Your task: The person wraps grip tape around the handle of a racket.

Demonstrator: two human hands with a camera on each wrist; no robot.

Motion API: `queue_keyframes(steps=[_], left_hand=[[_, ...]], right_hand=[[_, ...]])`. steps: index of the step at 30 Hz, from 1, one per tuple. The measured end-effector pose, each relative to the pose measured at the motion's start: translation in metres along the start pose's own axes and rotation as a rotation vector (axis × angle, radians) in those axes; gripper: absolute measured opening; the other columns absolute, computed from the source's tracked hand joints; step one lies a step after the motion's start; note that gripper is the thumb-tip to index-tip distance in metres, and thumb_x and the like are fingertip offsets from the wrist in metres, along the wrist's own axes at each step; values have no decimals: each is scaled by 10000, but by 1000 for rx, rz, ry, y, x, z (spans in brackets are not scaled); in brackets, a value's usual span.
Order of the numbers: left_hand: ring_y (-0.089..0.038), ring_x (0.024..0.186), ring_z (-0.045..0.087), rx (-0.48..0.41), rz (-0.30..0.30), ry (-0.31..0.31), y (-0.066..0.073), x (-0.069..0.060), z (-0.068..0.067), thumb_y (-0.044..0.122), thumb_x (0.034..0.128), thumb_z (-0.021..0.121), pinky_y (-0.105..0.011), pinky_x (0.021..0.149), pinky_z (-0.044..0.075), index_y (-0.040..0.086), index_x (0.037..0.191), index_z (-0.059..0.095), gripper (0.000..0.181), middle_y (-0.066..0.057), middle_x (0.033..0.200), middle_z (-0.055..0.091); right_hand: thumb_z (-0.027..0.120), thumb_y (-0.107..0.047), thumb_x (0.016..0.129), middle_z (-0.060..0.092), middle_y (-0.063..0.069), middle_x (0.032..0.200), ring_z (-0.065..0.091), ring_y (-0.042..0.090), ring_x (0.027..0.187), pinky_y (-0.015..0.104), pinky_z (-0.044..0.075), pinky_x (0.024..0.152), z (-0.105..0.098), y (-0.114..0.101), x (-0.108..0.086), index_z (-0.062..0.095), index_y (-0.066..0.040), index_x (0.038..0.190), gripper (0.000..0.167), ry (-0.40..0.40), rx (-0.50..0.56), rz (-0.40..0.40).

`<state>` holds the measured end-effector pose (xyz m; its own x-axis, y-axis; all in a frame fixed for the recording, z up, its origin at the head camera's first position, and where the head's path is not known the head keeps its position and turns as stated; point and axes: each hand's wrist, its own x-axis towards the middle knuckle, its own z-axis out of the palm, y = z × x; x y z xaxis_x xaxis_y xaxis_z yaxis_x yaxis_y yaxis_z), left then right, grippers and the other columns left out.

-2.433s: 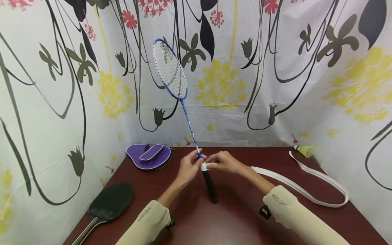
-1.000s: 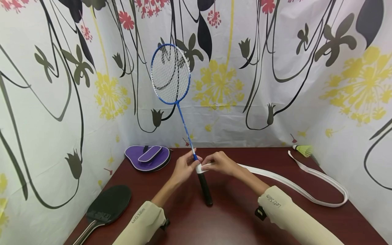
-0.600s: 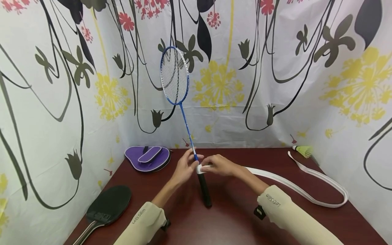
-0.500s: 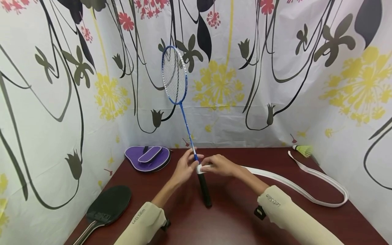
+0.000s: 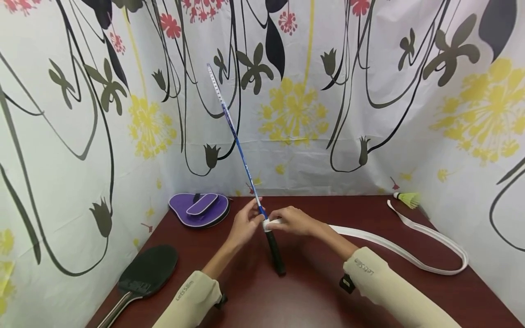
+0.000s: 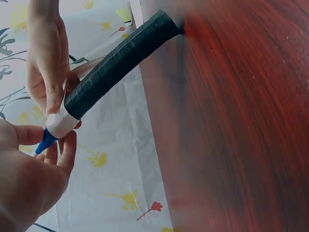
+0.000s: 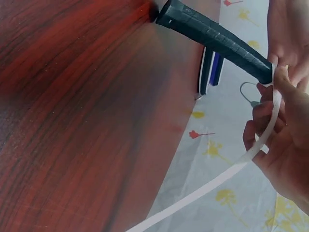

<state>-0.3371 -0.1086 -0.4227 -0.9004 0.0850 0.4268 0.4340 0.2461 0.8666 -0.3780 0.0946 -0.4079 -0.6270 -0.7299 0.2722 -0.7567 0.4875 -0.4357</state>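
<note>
A blue badminton racket leans up and to the left, its head seen edge-on in the head view. Its black handle has a white band at the top, and its butt end is low over the table. The left hand pinches the racket at the blue cone above the band. The right hand pinches a long white strip against the band. From the right hand the strip runs off to the right over the table in a curve.
On the dark red table lie a black table tennis bat at the left, a purple case at the back left and a yellow shuttlecock at the back right. Patterned cloth stands around the back and sides.
The racket has turned about its shaft, so its head went from face-on to edge-on and its tip swung left. Both hands keep their grip near the band.
</note>
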Motion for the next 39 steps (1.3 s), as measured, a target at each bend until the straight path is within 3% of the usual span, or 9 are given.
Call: queue_keyframes(steps=[5,8,11,17,23,27,32,39], left_hand=[[-230,939,721,56,29,47,-6,0,3,166,929,804,-244,725,542,127,1413,618,520,-114,1040,718],[-227,898,740,66,72,74,-5,0,2,137,893,836,-235,698,566,117,1380,647,522,-129,994,731],[-245,877,753,55,99,91,-5,2,0,84,879,840,-246,683,572,98,1366,662,519,-131,964,739],[-279,894,751,22,85,84,-6,1,-4,-3,874,815,-246,669,544,72,1410,632,572,-132,981,744],[-413,924,731,10,125,50,8,-4,-4,-95,887,752,-381,722,561,-51,1430,569,574,-241,993,720],[-452,967,716,-10,101,15,16,-8,-5,-135,891,718,-320,739,542,-98,1435,532,576,-291,1005,706],[-455,1018,712,-28,92,7,2,-7,-4,-157,894,694,-190,762,505,-102,1468,486,613,-322,1034,700],[-459,1085,694,-100,79,-14,-7,-7,-9,-123,896,717,-172,813,517,-52,1506,468,662,-288,1073,718]], right_hand=[[792,-449,906,662,-140,775,522,11,641,213,449,571,4,1,1,746,-179,966,280,104,-57,13],[807,-471,883,659,-160,744,511,-2,602,207,444,553,4,0,2,759,-193,931,287,122,-38,3],[803,-416,904,707,-165,765,584,19,612,204,479,567,1,1,4,803,-181,958,242,104,6,-19],[767,-275,961,779,-125,841,739,238,704,222,534,568,-4,5,1,825,-136,1074,189,32,162,-51],[760,-233,967,787,-105,879,697,151,655,201,478,543,-7,6,-3,818,-133,1113,186,34,182,-68],[749,-240,977,798,-48,951,740,211,728,197,498,573,-3,7,-3,804,-94,1144,228,11,201,-84],[730,-223,991,800,-1,922,755,221,742,204,504,578,0,7,-2,784,-51,1175,258,-24,212,-99],[701,-218,1012,789,37,832,655,133,646,187,439,592,0,2,2,771,-51,1199,260,-89,214,-58]])
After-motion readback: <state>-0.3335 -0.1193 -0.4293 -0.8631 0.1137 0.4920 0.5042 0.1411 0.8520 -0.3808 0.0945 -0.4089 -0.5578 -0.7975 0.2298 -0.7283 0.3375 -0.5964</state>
